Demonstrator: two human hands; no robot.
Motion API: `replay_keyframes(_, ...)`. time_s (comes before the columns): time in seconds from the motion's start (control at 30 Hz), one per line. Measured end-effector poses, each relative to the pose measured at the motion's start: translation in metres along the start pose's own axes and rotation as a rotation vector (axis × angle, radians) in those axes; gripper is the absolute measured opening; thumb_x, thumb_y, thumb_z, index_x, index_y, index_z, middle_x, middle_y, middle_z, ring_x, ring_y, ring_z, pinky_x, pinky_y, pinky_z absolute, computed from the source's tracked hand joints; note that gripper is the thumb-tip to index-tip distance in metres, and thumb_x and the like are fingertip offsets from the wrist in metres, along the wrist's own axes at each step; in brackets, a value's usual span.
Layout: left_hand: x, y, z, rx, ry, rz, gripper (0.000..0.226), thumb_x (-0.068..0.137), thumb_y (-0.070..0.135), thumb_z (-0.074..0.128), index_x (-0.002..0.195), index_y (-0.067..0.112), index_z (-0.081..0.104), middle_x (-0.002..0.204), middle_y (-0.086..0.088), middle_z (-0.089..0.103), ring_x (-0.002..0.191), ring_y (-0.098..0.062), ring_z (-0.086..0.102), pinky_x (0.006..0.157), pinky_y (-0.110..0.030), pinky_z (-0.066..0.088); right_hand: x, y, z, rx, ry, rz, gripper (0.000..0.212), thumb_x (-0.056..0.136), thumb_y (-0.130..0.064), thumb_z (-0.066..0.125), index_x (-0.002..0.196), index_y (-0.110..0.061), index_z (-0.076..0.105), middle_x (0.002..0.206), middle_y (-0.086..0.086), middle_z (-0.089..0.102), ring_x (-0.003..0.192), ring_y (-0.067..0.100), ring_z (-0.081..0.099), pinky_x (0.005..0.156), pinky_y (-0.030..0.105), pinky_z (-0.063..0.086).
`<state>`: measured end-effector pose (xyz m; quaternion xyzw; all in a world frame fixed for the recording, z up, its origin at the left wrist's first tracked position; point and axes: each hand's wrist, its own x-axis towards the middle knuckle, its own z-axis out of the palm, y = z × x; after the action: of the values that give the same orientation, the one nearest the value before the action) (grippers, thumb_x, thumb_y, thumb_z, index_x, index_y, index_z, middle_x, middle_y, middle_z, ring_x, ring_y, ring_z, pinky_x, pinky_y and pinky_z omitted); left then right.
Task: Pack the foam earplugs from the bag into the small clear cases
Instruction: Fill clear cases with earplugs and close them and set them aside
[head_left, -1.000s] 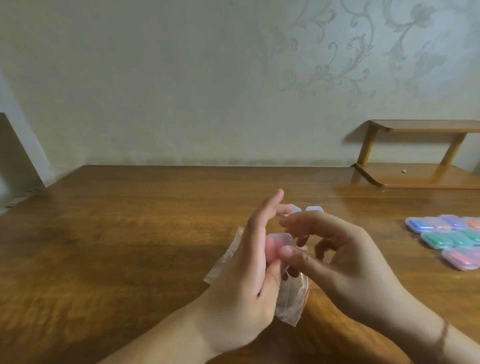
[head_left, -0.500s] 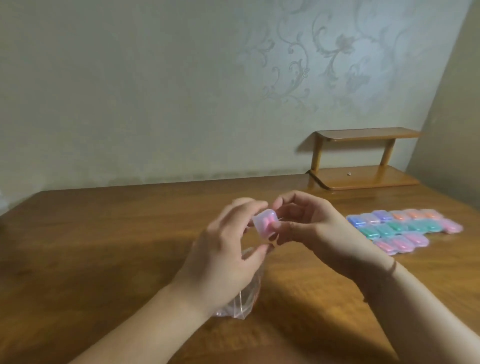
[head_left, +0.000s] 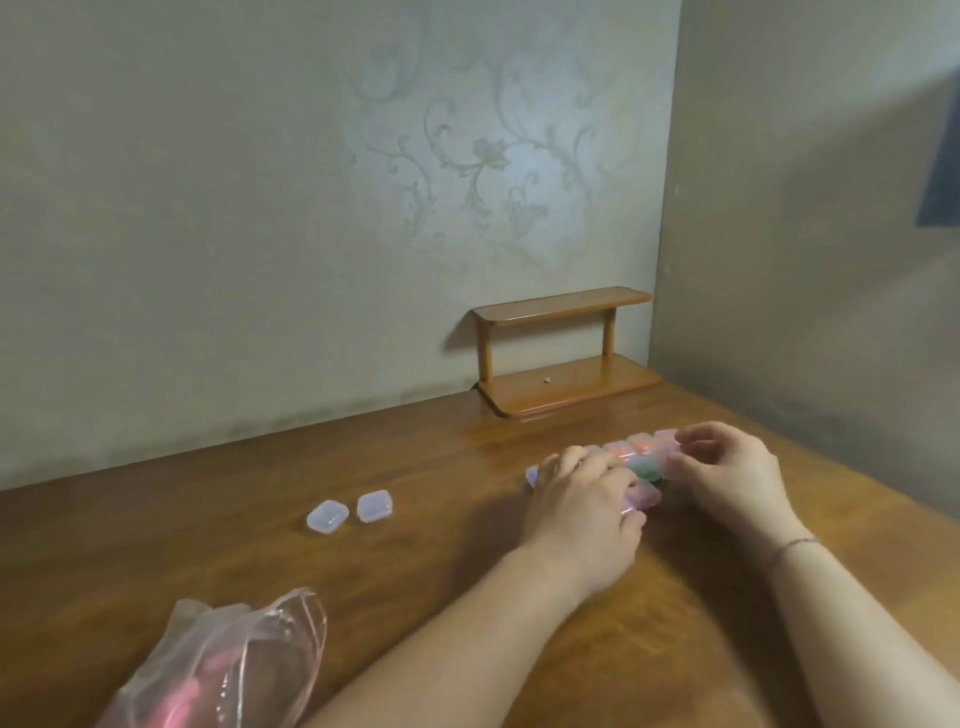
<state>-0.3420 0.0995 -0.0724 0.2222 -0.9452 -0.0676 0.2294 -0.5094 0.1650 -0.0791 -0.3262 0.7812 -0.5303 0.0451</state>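
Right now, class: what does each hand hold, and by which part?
The left hand lies over the filled cases, fingers curled at a pinkish case's edge. The right hand seems to pinch something small at the row's end; exact grip unclear.

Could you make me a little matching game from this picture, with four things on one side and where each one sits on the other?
Things:
1. plastic bag
2. two empty clear cases
3. filled cases
4. small wooden shelf

Places:
A. against the wall at the far edge of the table
B. under both hands, at the right of the table
C. near edge of the table, at the left, pink earplugs inside
D. side by side in the middle of the table, untouched

Pairs: 1-C, 2-D, 3-B, 4-A
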Motion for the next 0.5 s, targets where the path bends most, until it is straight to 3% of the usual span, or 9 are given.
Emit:
replay_keyframes(0.1,0.016,0.005,0.017,-0.038,0.026,-0.016,0.031,0.094,0.034,0.059,0.119,0.018,0.067,0.128,0.000,0.061,0.124,-0.021,0.043,0.108,-0.038,0.034,-0.002,0.002,-0.001,-0.107,0.079,0.063,0.010,0.080,-0.014,0.072,0.089,-0.014,0.068,0.087,0.003,0.066,0.088,0.022,0.060,0.074,0.024,0.040)
replay_keyframes(0.23,0.027,0.009,0.032,-0.043,0.017,-0.035,0.025,0.095,0.030,0.057,0.114,0.018,0.069,0.119,0.001,0.065,0.117,-0.018,0.049,0.103,-0.036,0.039,-0.005,0.000,0.002,-0.275,-0.014,0.124,0.016,0.078,-0.026,0.075,0.090,-0.021,0.065,0.088,-0.001,0.064,0.087,0.021,0.060,0.070,0.027,0.045)
replay_keyframes(0.5,0.027,0.006,0.034,-0.099,0.026,-0.017,0.022,0.094,0.025,0.061,0.114,0.020,0.068,0.121,0.002,0.062,0.118,-0.015,0.050,0.103,-0.037,0.042,-0.003,-0.002,0.002,-0.412,-0.027,0.122,0.014,0.088,-0.035,0.062,0.095,-0.027,0.071,0.095,-0.001,0.070,0.088,0.021,0.062,0.068,0.028,0.050)
